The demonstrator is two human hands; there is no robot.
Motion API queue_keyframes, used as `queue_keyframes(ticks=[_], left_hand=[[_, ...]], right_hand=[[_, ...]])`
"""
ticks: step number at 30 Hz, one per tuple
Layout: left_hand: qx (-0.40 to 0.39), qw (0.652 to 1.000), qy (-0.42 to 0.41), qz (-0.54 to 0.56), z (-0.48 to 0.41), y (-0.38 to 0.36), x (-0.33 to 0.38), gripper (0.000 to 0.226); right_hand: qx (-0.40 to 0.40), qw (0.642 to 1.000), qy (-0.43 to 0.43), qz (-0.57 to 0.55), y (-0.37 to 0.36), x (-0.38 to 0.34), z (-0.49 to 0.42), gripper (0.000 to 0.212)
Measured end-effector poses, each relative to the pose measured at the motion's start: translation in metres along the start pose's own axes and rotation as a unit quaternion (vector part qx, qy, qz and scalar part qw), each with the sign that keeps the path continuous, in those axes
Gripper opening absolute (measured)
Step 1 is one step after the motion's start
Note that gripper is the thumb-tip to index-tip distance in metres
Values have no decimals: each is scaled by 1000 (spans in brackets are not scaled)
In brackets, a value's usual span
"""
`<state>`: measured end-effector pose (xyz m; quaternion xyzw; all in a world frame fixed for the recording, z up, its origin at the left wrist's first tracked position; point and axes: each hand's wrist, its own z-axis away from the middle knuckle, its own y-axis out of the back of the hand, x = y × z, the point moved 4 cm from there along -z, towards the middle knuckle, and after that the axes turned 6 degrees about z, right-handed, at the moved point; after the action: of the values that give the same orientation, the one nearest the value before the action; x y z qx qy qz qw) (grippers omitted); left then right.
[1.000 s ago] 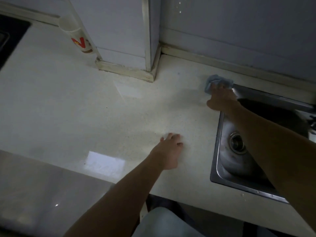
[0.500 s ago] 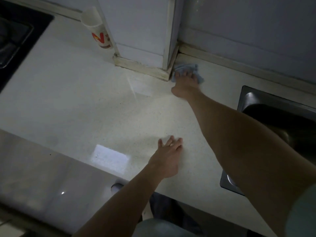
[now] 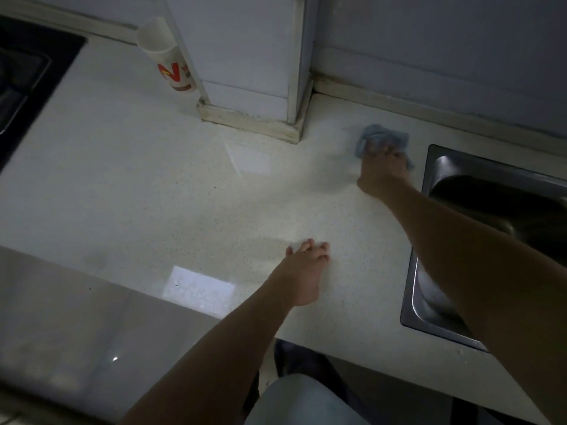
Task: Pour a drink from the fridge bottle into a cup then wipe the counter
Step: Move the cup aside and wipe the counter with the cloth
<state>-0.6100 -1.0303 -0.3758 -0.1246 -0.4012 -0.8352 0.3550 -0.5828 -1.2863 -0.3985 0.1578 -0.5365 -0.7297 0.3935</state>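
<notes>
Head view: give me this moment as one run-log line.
stage: wiping pale speckled counter | right hand: grips bunched blue cloth beside steel sink | left hand: flat on counter | white paper cup: standing, untouched

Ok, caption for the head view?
Right hand holds blue cloth on counter beside sink; left hand rests flat.

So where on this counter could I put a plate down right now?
The broad stretch of counter between the stove and the left hand, in front of the cup and pillar base, is bare. It is crowded by the sink, where the right hand holds the cloth.
</notes>
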Motion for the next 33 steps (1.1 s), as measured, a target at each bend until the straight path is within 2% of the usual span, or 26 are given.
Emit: queue_keyframes(ticks=[5,10,12,15,19,26,30,33], left_hand=[[6,1000,-8,-15,-1,-2,-1,71],[23,999,-17,-33,-1,-5,-2,70],[30,999,-16,-41,-2,-8,-2,72],[44,997,-12,-57,-3,-12,-1,73],[41,998,-9,-53,-4,-13,-2,76],[27,999,-23,-21,0,-9,-4,69],[52,994,-71,-64,23,-22,-20,61],[82,991,-74,-72,51,-38,-32,58]], right_hand=[[-18,997,-78,-16,-17,52,14,80],[-54,984,-150,-84,-12,26,8,83],[-47,987,-125,-88,-5,0,4,83],[-24,997,-22,-67,8,-51,2,81],[-26,995,95,-16,14,-107,6,89],[-46,989,140,35,11,-116,25,88],[-43,984,165,58,-1,-121,57,88],[-32,985,165,48,-12,-128,86,90]])
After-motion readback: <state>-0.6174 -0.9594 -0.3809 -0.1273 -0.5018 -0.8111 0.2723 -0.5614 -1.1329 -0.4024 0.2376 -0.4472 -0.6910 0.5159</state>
